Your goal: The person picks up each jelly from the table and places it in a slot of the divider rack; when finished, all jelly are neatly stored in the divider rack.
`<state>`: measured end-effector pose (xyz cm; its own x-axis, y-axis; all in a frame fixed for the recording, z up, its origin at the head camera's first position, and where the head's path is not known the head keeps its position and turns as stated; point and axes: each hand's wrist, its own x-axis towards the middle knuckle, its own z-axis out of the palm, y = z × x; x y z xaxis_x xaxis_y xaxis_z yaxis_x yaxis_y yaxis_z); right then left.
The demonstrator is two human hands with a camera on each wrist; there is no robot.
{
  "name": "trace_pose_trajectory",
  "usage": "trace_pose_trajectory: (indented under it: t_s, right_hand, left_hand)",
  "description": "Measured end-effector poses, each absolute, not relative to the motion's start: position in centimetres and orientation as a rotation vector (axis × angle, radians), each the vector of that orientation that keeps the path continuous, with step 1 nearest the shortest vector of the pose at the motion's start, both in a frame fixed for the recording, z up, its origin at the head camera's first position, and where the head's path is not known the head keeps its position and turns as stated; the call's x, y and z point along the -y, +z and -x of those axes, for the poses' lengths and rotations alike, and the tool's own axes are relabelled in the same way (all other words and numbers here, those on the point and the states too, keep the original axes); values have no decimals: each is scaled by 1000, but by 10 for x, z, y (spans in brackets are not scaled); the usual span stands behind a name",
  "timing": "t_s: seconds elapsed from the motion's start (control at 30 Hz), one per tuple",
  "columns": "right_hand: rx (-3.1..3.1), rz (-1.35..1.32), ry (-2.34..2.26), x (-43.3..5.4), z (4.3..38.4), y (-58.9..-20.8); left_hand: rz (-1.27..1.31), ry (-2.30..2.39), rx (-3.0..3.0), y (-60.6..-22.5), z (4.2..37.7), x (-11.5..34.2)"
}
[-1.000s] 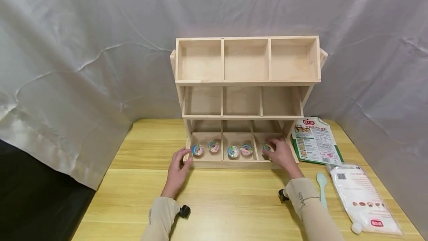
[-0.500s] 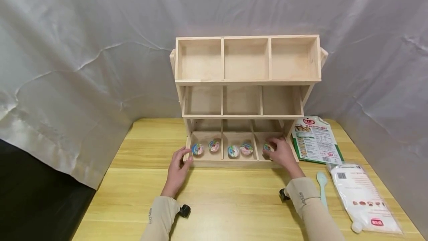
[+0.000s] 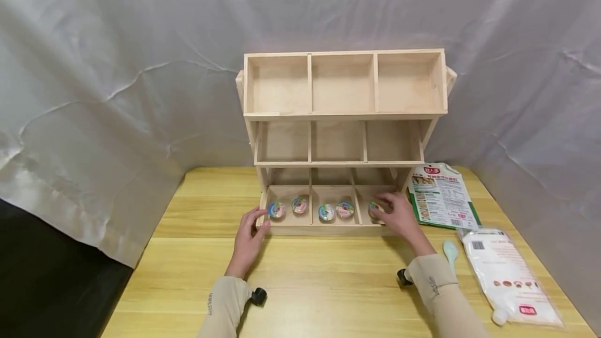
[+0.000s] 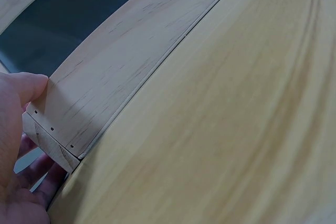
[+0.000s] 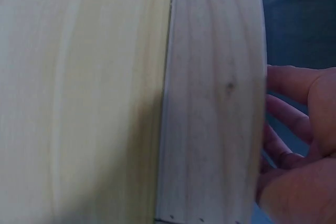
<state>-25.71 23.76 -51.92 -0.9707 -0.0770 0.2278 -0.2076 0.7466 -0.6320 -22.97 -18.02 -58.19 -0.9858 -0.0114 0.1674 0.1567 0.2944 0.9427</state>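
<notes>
A pale wooden three-tier rack stands on the table. Its bottom tier holds small round foil-lidded jelly cups: a blue-and-pink cup and another cup on the left, two cups in the middle. My left hand grips the rack's lower left front corner; in the left wrist view its thumb lies on the front board's top edge, other fingers around the end. My right hand reaches into the right compartment, thumb and fingertips at a jelly cup. The front board hides those fingertips in the right wrist view.
Right of the rack lies a green-and-white printed food packet. A pale green spoon and a clear-and-white spouted pouch lie nearer on the wooden table. Grey cloth hangs behind and at both sides.
My right wrist has swung slightly to the right while its fingertips stay at the cup in the right compartment. The left hand keeps its place at the rack's corner.
</notes>
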Motion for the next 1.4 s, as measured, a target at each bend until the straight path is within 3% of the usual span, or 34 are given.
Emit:
trace_pose_trajectory:
  t_s: [0.43, 0.77, 1.07, 1.4]
  right_hand:
    - [2751, -243, 1001, -268, 207, -488]
    - [2741, -112, 1003, -297, 174, -493]
    - [2823, -16, 988, -313, 164, -508]
    - [2889, 64, 1036, -320, 166, -521]
  left_hand:
    - [72, -1824, 2401, -573, 228, 178]
    - [123, -1781, 2399, -579, 229, 182]
    - [120, -1808, 2409, -556, 217, 174]
    - [130, -1761, 2401, -585, 231, 179]
